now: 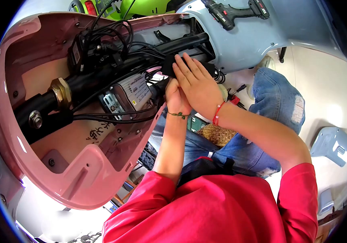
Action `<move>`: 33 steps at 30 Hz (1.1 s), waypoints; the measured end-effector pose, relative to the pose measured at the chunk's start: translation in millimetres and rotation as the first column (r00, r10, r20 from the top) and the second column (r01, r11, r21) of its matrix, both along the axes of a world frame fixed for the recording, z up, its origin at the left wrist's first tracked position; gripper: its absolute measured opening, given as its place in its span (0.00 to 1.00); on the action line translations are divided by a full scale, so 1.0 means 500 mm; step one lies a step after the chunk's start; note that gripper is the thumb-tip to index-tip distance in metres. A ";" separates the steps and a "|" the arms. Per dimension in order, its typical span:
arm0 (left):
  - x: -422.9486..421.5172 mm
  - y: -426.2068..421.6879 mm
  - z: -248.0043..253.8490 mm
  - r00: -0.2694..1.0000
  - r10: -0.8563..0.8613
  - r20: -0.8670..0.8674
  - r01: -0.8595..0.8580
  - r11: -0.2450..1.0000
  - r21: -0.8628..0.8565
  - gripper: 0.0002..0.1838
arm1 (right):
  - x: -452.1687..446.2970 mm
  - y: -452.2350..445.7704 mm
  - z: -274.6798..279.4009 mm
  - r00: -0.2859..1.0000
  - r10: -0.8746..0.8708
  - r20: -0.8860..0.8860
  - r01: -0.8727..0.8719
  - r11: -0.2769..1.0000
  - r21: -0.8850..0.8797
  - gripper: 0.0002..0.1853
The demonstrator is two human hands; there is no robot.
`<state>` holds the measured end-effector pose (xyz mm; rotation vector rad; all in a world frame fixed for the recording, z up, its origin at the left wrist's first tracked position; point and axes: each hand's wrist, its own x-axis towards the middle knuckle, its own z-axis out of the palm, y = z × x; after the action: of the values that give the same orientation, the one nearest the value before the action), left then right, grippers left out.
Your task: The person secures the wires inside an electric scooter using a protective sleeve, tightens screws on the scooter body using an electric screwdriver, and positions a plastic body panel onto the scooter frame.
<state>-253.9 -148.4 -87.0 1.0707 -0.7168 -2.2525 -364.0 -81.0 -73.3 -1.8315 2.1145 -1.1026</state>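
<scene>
Both hands meet at a black piece beside the black frame tube of a scooter. My right hand, with a red string bracelet, lies flat over it with fingers stretched out and pressing on its surface. Below and to the left, my left hand, with a green beaded bracelet, has its fingers curled under the black piece; what they hold is partly hidden. Black cables run along the tube. A silver labelled controller box sits left of my left hand inside the pink body shell.
A cordless drill lies on the light blue panel at the top. Tools with red handles are beyond my right wrist. A grey-blue part rests on the floor at the right. A green helmet-like object is behind the shell.
</scene>
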 end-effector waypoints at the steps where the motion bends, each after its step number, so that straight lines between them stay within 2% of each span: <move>1: 0.000 0.002 -0.001 0.999 0.028 -0.044 -0.028 1.000 0.004 0.24 | 0.002 0.001 0.002 1.000 0.002 -0.010 -0.002 1.000 0.013 0.28; 3: -0.005 0.006 0.001 0.997 0.033 -0.066 -0.033 0.999 -0.002 0.24 | 0.006 0.002 0.000 1.000 0.004 -0.017 -0.003 0.999 0.032 0.28; 5: -0.012 0.010 0.011 0.998 0.062 -0.005 -0.062 0.996 -0.071 0.24 | 0.012 0.001 -0.009 0.992 -0.001 0.128 0.004 1.000 -0.018 0.30; 6: -0.019 0.011 0.022 0.998 0.069 0.008 -0.068 0.996 -0.060 0.24 | 0.015 0.001 -0.011 0.992 -0.007 0.127 0.009 1.000 -0.015 0.30; 8: -0.033 0.012 0.051 0.998 0.056 0.007 -0.056 0.998 -0.021 0.23 | 0.020 0.003 -0.015 0.921 0.028 0.389 0.013 0.995 -0.102 0.34; 9: -0.042 0.011 0.059 0.999 0.047 0.002 -0.047 0.999 0.014 0.22 | 0.019 0.002 -0.020 0.922 0.021 0.386 0.020 0.995 -0.101 0.34; 10: -0.056 0.018 0.055 0.992 0.098 0.074 -0.093 0.993 -0.066 0.23 | 0.017 0.000 -0.027 0.868 0.064 0.492 0.004 0.991 -0.135 0.35; 11: -0.057 0.015 0.041 0.993 0.091 0.071 -0.087 0.994 -0.066 0.23 | 0.014 -0.004 -0.034 0.800 0.109 0.589 -0.007 0.985 -0.173 0.36; 13: -0.057 0.003 0.001 0.996 0.045 0.074 -0.024 0.964 -0.263 0.25 | -0.024 -0.020 -0.030 0.768 0.098 0.633 0.034 0.981 -0.192 0.32; 14: -0.060 0.005 -0.014 0.989 0.128 0.068 -0.105 0.958 -0.265 0.23 | -0.061 -0.019 -0.019 0.612 0.038 0.790 0.065 0.993 -0.099 0.31; 15: -0.072 0.003 -0.028 0.992 0.119 -0.051 -0.129 0.949 -0.287 0.24 | -0.098 -0.022 -0.014 0.429 -0.030 0.903 0.075 0.997 -0.002 0.30; 16: -0.070 -0.003 -0.042 0.992 0.111 -0.065 -0.124 0.960 -0.253 0.25 | -0.131 -0.026 -0.030 0.740 -0.100 0.666 0.143 0.990 -0.011 0.30; 17: -0.063 -0.009 -0.057 0.992 0.101 -0.077 -0.116 0.968 -0.221 0.26 | -0.154 -0.017 -0.039 0.891 -0.142 0.432 0.115 0.989 0.087 0.38; 19: -0.072 -0.012 -0.065 0.992 0.089 -0.090 -0.109 0.964 -0.244 0.26 | -0.152 -0.009 -0.075 0.854 -0.033 0.519 -0.140 0.947 0.290 0.45; 20: -0.092 -0.001 -0.055 0.985 0.173 -0.030 -0.174 0.936 -0.305 0.26 | -0.139 -0.014 -0.106 0.877 0.025 0.481 -0.243 0.885 0.397 0.53; 21: -0.101 0.007 -0.045 0.965 0.260 0.027 -0.232 0.900 -0.368 0.26 | -0.129 -0.013 -0.096 0.884 0.005 0.467 -0.265 0.829 0.493 0.47; 23: -0.087 0.008 -0.048 0.975 0.218 0.047 -0.185 0.909 -0.373 0.27 | -0.110 -0.047 -0.164 0.901 0.038 0.433 -0.252 0.858 0.448 0.33; 24: -0.082 0.009 -0.054 0.968 0.236 0.086 -0.190 0.911 -0.366 0.27 | -0.091 -0.053 -0.184 0.900 0.043 0.434 -0.254 0.861 0.441 0.33; 26: -0.090 0.011 -0.045 0.922 0.333 0.197 -0.264 0.913 -0.310 0.27 | -0.065 -0.074 -0.205 0.920 -0.054 0.388 -0.118 0.906 0.406 0.24; 27: -0.085 0.012 -0.051 0.922 0.333 0.198 -0.260 0.910 -0.322 0.27 | -0.055 -0.079 -0.208 0.918 -0.052 0.394 -0.118 0.911 0.395 0.24; 29: -0.069 0.013 -0.073 0.893 0.324 0.311 -0.213 0.915 -0.343 0.26 | -0.038 -0.084 -0.209 0.898 -0.127 0.421 -0.036 0.933 0.358 0.22; 30: -0.069 0.021 -0.068 0.869 0.325 0.372 -0.162 0.899 -0.407 0.24 | -0.028 -0.090 -0.220 0.891 -0.139 0.432 -0.015 0.943 0.333 0.19; 31: -0.073 0.027 -0.054 0.872 0.328 0.363 -0.160 0.893 -0.422 0.24 | -0.023 -0.096 -0.227 0.892 -0.136 0.431 -0.009 0.948 0.317 0.19; 33: -0.078 0.048 -0.022 0.855 0.407 0.322 -0.343 0.908 -0.239 0.24 | -0.015 -0.107 -0.238 0.892 -0.159 0.423 -0.002 0.935 0.355 0.19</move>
<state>-292.9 -124.3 -98.1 1.4233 -0.7562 -1.6437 -371.6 -134.7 -192.3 -1.2036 1.9615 -0.9696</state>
